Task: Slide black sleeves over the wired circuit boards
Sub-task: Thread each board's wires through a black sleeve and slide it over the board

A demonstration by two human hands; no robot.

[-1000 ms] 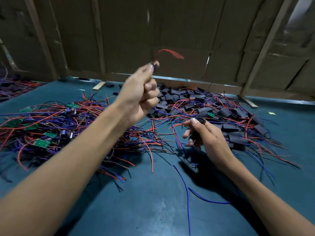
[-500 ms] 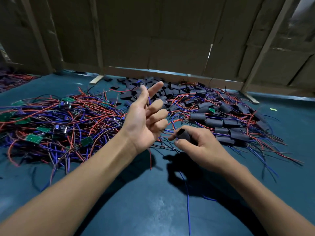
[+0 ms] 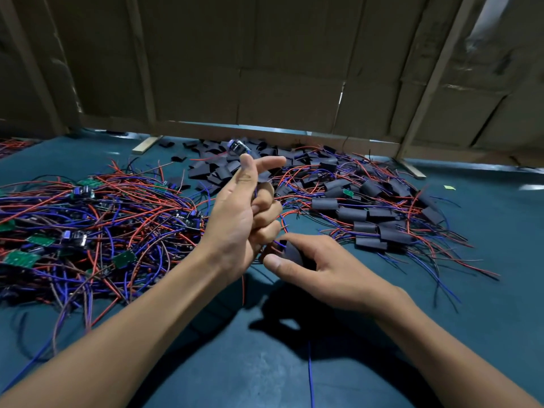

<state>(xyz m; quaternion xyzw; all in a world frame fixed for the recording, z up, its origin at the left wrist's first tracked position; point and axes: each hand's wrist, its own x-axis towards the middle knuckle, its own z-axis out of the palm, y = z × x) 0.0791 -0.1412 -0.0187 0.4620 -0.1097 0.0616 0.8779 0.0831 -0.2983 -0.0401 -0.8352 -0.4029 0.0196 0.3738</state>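
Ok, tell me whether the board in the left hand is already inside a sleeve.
Not yet. The board sticks out bare above the left hand; the black sleeve sits lower, in the right hand.

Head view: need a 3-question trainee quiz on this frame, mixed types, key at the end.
1. True or false: the left hand holds a wired board raised above the table.
2. What does the right hand grip? A) a green board B) a black sleeve C) nothing
3. Fill in: the pile of sleeved boards lies to the ____ of the hands; the bare boards lie on the other side.

Key: 1 true. 2 B, the black sleeve. 3 right.
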